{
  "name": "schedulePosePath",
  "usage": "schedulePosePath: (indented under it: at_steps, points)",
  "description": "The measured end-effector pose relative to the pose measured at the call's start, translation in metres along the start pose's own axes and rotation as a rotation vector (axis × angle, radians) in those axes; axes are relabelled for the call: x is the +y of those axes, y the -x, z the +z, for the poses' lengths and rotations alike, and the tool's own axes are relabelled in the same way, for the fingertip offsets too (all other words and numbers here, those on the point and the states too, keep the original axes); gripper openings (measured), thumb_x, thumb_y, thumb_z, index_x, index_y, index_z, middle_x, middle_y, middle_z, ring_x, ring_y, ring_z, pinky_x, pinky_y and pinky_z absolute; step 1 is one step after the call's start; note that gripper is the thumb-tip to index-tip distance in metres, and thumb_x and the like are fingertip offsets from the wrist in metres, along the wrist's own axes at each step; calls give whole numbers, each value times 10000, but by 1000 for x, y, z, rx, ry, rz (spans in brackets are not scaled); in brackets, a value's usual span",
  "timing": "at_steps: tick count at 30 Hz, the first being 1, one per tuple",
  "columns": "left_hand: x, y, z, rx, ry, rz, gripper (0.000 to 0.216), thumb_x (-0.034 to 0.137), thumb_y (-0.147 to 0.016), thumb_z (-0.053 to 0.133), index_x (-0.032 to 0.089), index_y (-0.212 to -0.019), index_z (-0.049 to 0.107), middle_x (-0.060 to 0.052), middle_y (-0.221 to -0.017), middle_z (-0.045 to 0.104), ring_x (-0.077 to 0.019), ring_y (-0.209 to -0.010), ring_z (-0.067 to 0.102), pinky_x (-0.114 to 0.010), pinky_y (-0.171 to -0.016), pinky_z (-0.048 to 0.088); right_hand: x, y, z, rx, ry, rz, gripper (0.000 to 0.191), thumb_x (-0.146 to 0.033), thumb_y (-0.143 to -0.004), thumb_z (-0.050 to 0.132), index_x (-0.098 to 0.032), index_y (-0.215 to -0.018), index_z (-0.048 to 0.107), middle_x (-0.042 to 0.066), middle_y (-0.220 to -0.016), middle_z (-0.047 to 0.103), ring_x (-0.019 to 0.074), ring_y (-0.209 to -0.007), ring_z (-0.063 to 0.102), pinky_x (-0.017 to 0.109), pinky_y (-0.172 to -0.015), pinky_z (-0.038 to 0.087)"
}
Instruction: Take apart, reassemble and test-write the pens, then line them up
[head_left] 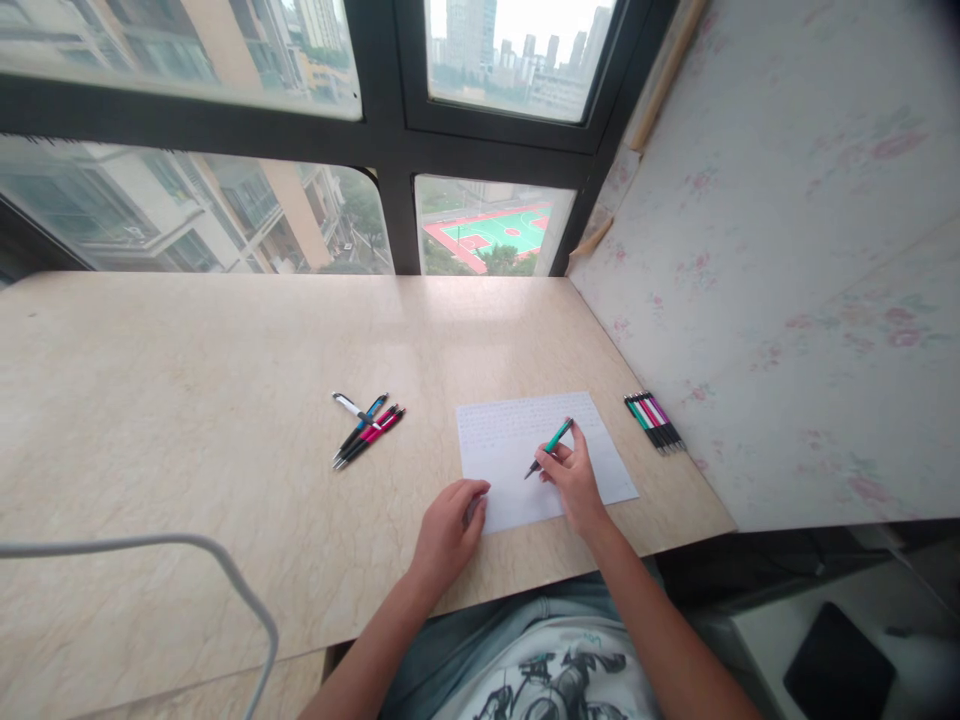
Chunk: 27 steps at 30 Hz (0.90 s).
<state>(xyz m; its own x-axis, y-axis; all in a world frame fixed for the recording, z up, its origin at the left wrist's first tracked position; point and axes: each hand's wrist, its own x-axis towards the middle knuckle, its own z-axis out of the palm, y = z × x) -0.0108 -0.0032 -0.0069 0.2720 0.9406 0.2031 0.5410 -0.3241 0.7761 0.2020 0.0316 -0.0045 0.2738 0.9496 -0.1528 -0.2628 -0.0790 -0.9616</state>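
A white sheet of paper (517,440) lies on the beige marble-patterned desk (187,400), faint rows of writing across its upper part. My right hand (574,480) is closed around a green pen (551,445), its tip touching the paper near the middle. My left hand (450,525) rests with fingers curled on the sheet's lower left corner, holding nothing that I can see. A small heap of pens (367,425), red, blue and white ones, lies left of the paper. A neat row of several pens (654,420) lies to the right of the sheet.
A floral-patterned wall panel (787,250) borders the desk on the right. Dark-framed windows (390,140) stand behind the desk. A grey cable (247,590) curves over the front left edge. A dark object (840,670) lies on the floor at lower right.
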Motion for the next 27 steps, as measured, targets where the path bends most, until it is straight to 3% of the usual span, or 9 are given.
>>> schedulePosePath:
  at_steps: [2,3,6,9,12,15,22,27]
  points:
    - [0,-1,-1,26,-52,33,204,206,-920,472,220,-1073,606,-79,-1043,686,-221,-974,640,-386,-860,518,0,-3,1,-19,2,46,405,-372,-686,794,-204,-970,560,-47,-684,582,90,-524,518,207,-478,413]
    - [1,-1,-1,36,-90,56,220,195,-916,473,221,-1092,602,-83,-1066,681,-227,-1001,628,-398,-880,508,0,-4,2,-28,8,59,343,-396,-689,791,-200,-821,542,-67,-608,526,75,-475,468,200,-450,379]
    - [2,-2,-2,24,-228,119,286,178,-889,512,224,-1159,593,-91,-1191,648,-259,-1096,574,-445,-940,464,0,-7,6,-50,23,52,456,-444,-691,786,-215,-627,396,-113,-473,363,51,-388,342,188,-383,274]
    - [4,-1,-1,-32,-345,132,334,201,-853,573,233,-1184,596,-97,-1305,593,-305,-1150,521,-490,-940,435,0,-11,13,-87,82,21,409,-501,-738,735,-210,-655,460,-94,-466,417,68,-396,399,186,-385,313]
    - [5,0,0,-70,-388,124,350,221,-836,594,233,-1186,598,-104,-1323,579,-324,-1163,497,-503,-933,414,-1,-17,21,-144,258,-66,402,-587,-808,613,-186,-804,619,-2,-609,595,134,-536,575,229,-463,461]
    - [6,1,0,-76,-379,120,360,232,-836,594,234,-1195,588,-110,-1316,580,-324,-1166,489,-500,-936,397,-1,-24,30,-192,467,-203,433,-601,-840,551,-186,-814,671,54,-742,657,181,-656,630,278,-538,523]
    - [9,1,-1,-86,-363,115,349,249,-813,633,248,-1160,592,-99,-1285,589,-315,-1129,506,-487,-924,385,12,-33,42,-132,652,-324,410,-520,-897,487,-196,-663,577,-21,-513,523,133,-480,479,246,-491,383]
    - [9,1,-1,-97,-372,103,321,268,-822,633,246,-1140,598,-94,-1287,585,-313,-1130,499,-484,-924,388,19,-33,42,-72,734,-398,441,-500,-882,497,-204,-558,459,-46,-507,429,113,-498,377,245,-517,301]
